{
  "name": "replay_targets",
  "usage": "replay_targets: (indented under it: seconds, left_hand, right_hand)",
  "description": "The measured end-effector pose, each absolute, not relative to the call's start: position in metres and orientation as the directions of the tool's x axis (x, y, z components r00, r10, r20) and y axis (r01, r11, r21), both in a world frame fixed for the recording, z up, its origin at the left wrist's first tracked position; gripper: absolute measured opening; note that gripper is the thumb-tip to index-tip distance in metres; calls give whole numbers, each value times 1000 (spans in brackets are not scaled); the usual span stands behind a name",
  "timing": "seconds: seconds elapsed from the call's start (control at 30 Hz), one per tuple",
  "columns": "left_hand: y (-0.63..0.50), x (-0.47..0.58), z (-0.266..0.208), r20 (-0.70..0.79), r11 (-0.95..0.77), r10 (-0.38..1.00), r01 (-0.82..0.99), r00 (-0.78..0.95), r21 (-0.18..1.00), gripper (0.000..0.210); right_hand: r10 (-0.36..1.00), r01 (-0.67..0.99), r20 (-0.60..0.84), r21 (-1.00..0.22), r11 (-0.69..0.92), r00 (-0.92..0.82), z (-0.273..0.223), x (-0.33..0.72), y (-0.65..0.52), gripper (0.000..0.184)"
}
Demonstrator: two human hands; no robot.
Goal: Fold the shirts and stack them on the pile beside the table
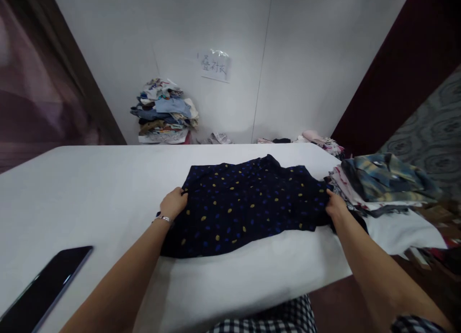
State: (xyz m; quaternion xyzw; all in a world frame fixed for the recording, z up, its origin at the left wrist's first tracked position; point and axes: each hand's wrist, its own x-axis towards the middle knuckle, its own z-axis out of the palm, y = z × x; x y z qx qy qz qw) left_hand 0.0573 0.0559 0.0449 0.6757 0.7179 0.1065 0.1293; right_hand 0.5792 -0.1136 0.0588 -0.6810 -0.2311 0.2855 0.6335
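A dark navy shirt point(248, 203) with small blue and yellow spots lies spread across the white table, its collar part toward the far side. My left hand point(173, 203), with a silver band at the wrist, pinches the shirt's left edge. At the opposite end, my right hand point(335, 204) grips what looks like a sleeve of the same shirt. The fingertips of both hands are partly hidden by the cloth and the hands themselves.
A black phone point(46, 287) lies on the white table point(101, 189) at the near left. Folded clothes point(389, 179) are stacked to the right. Behind the table stands a tall clothes pile point(165, 110), below a paper sign point(215, 65) on the wall.
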Motion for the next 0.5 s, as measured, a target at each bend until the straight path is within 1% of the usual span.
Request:
replay_targets:
  seconds: [0.1, 0.17, 0.2, 0.33, 0.37, 0.43, 0.5]
  left_hand:
    - [60, 54, 43, -52, 86, 996, 934, -73, 346, 34]
    - [61, 53, 44, -37, 89, 996, 927, -81, 365, 34]
    - [60, 53, 46, -25, 86, 996, 922, -83, 376, 34]
    - [56, 46, 65, 64, 80, 991, 905, -117, 417, 36]
    - [54, 43, 70, 92, 91, 986, 904, -141, 417, 38]
    - [53, 32, 77, 126, 113, 976, 913, -175, 393, 42]
    - [51, 21, 77, 81, 118, 985, 934, -153, 337, 44]
  right_hand:
    - [625, -150, -214, -977, -155, 751, 37, 593, -142, 10]
    - [614, -188, -254, -967, -171, 747, 28, 593, -149, 4]
    - [617, -194, -262, -965, -177, 742, 26, 593, -150, 11]
    - [607, -197, -259, -966, -168, 752, 29, 588, -150, 52]
    - [604, -207, -255, -967, -150, 755, 31, 587, -151, 58]
    - [613, -226, -259, -965, -133, 747, 32, 585, -155, 66]
    - [634, -227, -279, -960, -163, 721, 31, 584, -161, 69]
